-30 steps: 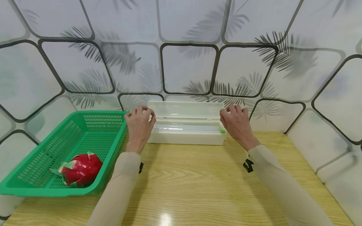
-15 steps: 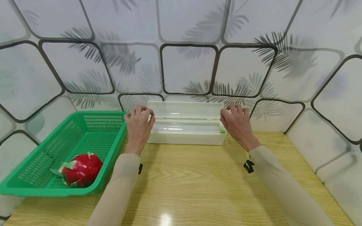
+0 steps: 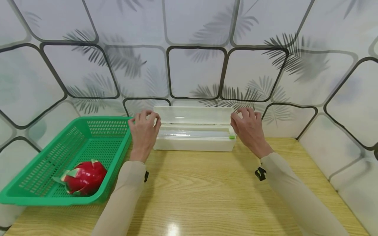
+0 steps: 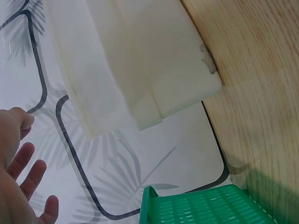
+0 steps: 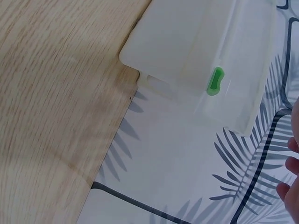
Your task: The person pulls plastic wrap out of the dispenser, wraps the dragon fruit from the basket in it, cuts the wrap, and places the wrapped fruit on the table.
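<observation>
A long white cling film dispenser stands against the wall with its lid raised. Inside lies a roll of clear cling film; a green slider sits at its right end. My left hand is raised by the box's left end, thumb and index finger pinched together, other fingers loosely bent. At the right end my right hand pinches in the same way. Both seem to hold clear film, which barely shows apart from glints. The right wrist view catches only fingertips at its edge.
A green plastic basket stands on the left of the wooden table, close to my left forearm. In it lies a red dragon fruit. The patterned wall rises right behind the dispenser.
Both hands keep their pinch and have drifted very slightly apart, the left one leftward and the right one rightward. The dispenser, basket and dragon fruit stay in place.
</observation>
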A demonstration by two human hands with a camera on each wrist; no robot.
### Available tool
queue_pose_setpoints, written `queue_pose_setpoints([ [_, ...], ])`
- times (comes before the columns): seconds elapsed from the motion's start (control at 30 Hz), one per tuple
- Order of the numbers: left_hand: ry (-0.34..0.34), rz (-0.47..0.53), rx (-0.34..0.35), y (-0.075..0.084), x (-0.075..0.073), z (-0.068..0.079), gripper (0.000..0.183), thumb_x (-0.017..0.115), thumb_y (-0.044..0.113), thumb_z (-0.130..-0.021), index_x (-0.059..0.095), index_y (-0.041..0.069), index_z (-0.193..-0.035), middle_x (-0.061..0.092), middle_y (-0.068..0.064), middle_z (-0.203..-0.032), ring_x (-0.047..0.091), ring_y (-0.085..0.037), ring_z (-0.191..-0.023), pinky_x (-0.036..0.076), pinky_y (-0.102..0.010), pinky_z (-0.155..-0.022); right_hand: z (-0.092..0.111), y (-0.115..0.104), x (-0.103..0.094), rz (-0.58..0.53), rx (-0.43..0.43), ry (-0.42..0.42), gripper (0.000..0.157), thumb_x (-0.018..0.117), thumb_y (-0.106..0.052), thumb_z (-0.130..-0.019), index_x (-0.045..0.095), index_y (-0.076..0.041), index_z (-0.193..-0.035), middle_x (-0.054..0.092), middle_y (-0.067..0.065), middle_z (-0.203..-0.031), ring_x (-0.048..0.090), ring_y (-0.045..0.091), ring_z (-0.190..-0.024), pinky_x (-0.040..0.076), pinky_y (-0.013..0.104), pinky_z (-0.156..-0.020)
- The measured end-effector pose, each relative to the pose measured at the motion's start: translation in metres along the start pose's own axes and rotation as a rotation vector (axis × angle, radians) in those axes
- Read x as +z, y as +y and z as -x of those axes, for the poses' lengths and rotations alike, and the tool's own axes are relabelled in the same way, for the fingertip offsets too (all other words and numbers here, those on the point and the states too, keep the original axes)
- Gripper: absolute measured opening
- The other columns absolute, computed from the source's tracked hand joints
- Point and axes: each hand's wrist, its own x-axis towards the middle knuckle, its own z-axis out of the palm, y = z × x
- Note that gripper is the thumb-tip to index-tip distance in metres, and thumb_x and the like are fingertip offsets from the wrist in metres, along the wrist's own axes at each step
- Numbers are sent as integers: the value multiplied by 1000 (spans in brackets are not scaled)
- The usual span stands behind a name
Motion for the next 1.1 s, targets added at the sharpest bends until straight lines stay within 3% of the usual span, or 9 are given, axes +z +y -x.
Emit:
queue_pose_setpoints([
  [1.1,26,31,-33,1,-9,-6,13,69,23,-99,70,11,-96,66,-12,-113,62,-37,-100,43,-60,-91,-10,0,-9,-5,36,48,5,66,-12,-97,65,-7,-96,63,19,-105,58,45,-100,45,60,-77],
])
